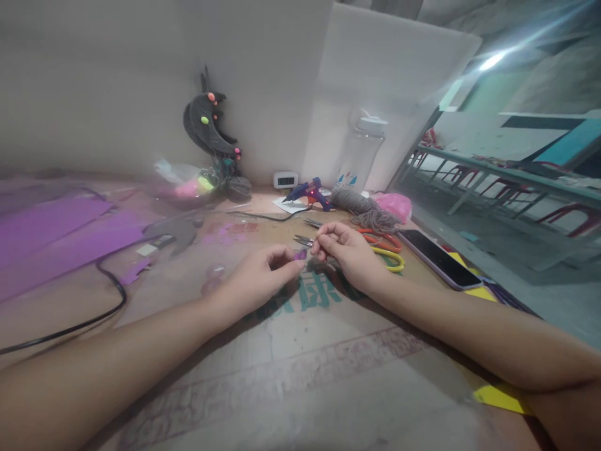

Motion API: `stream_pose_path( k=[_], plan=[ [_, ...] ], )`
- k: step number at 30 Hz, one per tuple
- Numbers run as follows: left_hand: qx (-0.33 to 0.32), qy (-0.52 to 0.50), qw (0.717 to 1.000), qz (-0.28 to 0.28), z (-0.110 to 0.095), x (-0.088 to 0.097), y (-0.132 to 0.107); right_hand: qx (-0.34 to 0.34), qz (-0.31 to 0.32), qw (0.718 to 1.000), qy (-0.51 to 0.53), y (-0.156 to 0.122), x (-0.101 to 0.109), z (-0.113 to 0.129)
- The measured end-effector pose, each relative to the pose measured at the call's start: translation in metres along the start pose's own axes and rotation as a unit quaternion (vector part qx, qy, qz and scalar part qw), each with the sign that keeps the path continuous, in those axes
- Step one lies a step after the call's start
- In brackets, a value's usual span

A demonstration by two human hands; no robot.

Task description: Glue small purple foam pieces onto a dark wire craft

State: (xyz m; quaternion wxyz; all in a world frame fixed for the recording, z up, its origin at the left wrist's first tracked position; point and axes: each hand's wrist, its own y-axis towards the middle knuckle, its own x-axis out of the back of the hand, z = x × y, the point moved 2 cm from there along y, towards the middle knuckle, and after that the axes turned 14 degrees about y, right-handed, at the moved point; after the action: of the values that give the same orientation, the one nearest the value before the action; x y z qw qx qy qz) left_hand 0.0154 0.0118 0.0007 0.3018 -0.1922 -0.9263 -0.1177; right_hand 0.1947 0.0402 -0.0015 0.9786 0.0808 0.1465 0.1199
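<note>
My left hand [263, 275] is closed in a pinch over the cardboard, its thumb and fingers on a small purple piece [300, 255]. Close by on the right, my right hand [345, 250] has its fingertips pressed together beside that piece. Whatever is between the right fingertips is too small to make out. Beneath and behind the right hand lie scissors with yellow handles [397, 262] and scissors with orange handles [387, 241]. Their blades [303, 240] point left, just past my fingers.
At the back stand a blue glue gun [310, 193], a small digital clock [285, 180], a clear bottle [359, 156] and grey yarn [359, 207]. A phone [441, 258] lies right. Purple sheets [70, 238] and a black cable [117, 288] lie left. A dark crescent ornament [206, 125] leans on the wall.
</note>
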Motion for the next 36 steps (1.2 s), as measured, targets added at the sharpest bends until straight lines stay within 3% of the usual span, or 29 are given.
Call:
stream_pose_path(
  k=[13,24,29,36],
  plan=[
    [-0.014,-0.006,1.000,0.003,-0.001,0.002,-0.001,0.010,0.052,0.997,-0.060,-0.007,-0.004,0.005],
    [-0.006,0.009,1.000,0.002,0.003,0.001,0.000,-0.001,0.027,0.997,-0.077,-0.007,-0.005,0.005],
    [-0.012,0.003,1.000,-0.007,0.001,0.002,0.000,0.023,0.055,0.989,-0.133,-0.011,-0.007,0.009],
    [-0.019,-0.003,1.000,-0.013,0.003,0.002,0.002,-0.013,0.078,0.986,-0.149,-0.018,-0.015,0.008]
  ],
)
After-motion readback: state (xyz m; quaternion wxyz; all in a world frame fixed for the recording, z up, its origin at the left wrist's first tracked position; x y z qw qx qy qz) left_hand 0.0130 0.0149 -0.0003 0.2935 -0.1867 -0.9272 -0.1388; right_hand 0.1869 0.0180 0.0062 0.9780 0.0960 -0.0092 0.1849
